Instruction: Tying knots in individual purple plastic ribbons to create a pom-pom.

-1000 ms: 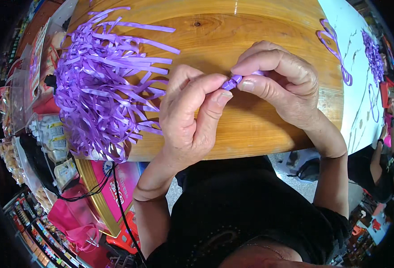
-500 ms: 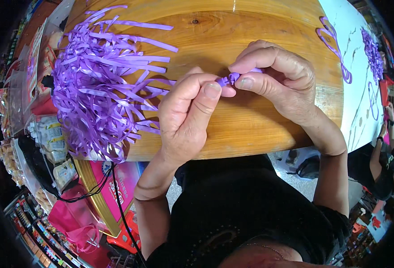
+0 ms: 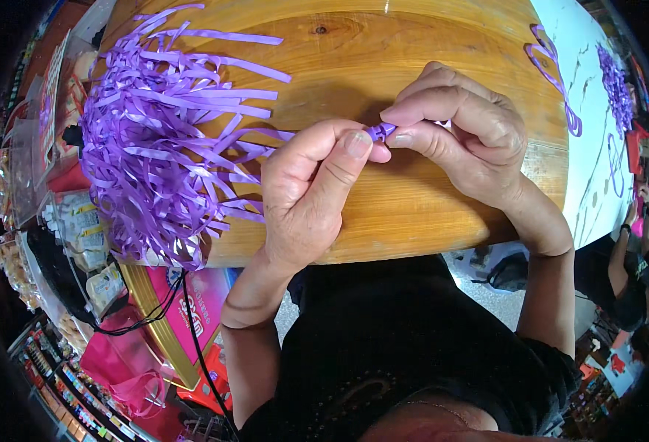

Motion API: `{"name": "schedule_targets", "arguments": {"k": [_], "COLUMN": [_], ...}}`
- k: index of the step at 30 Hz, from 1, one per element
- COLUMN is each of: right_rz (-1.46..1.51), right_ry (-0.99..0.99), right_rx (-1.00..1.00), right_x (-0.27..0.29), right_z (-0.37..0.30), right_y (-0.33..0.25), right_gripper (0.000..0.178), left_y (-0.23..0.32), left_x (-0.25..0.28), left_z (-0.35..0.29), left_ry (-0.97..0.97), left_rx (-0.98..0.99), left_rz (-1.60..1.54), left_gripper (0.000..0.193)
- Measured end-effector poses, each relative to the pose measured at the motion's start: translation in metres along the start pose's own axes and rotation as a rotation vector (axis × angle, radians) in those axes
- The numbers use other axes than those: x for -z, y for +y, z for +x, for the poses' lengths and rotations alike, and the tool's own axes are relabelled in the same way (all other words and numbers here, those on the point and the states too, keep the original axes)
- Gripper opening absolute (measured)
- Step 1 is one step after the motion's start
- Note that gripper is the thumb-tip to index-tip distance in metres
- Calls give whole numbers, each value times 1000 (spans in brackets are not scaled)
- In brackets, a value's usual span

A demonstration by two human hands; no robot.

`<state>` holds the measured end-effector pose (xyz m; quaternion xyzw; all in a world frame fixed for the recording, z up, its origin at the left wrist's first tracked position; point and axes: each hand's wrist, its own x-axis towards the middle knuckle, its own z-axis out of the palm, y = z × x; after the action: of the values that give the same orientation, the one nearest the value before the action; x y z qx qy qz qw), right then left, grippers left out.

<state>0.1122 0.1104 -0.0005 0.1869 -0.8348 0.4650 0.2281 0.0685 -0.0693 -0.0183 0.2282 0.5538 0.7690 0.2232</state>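
Note:
A short knotted piece of purple ribbon (image 3: 380, 132) is held above the wooden table (image 3: 428, 199), between both hands. My left hand (image 3: 308, 184) is closed, its thumb and index finger pinching the ribbon's left side. From the right, my right hand (image 3: 461, 132) pinches the other end between thumb and fingertips, the remaining fingers curled. Most of the piece is hidden by the fingers. Just left of my left hand lies a big heap of purple ribbon strips (image 3: 155, 140), some ends sticking out toward the hand.
A purple ribbon loop (image 3: 549, 66) lies by the table's right edge. Beyond it, a white marbled surface (image 3: 586, 110) carries another purple ribbon bunch (image 3: 616, 88). Packaged goods (image 3: 85, 228) and a black cable (image 3: 192, 317) crowd the left side. Another person (image 3: 626, 272) is at the far right.
My right fingertips have shifted slightly on the ribbon, and its small curled end is now drawn to a point between them. My left hand keeps nearly the same pinch.

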Motion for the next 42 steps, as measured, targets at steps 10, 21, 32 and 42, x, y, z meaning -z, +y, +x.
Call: {"name": "schedule_targets", "arguments": {"k": [10, 21, 32, 42], "right_rz": [-130, -161, -87, 236], "right_ry": [-2, 6, -22, -14], "right_rx": [142, 114, 14, -212], "right_x": [-2, -5, -4, -8], "right_z": [1, -1, -3, -10], "right_y": [7, 8, 5, 7], "right_gripper": [21, 21, 17, 16], "left_y": [-4, -8, -12, -17], "left_x": [1, 4, 1, 0], "left_z": [1, 2, 0, -2], "left_ry": [40, 16, 41, 32], "left_rx": [60, 74, 48, -9], "left_rz": [1, -17, 6, -104], "left_gripper": [22, 20, 17, 16]}}
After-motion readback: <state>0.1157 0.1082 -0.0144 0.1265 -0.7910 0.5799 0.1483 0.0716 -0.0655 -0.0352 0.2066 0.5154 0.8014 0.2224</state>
